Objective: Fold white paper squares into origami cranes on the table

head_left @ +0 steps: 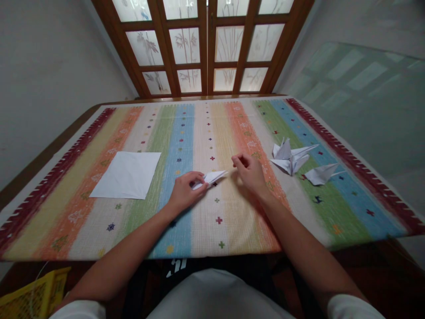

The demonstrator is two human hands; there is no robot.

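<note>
Our left grip (186,191) is closed narrow on a folded white paper (212,177), which lies on the striped cloth (202,235) with its long axis running to the right, its pointed tip toward our right grip (250,173). That grip is bunched narrow, holding nothing we can see, just beside the tip and not touching it. The left hand holds the paper's wider end.
</note>
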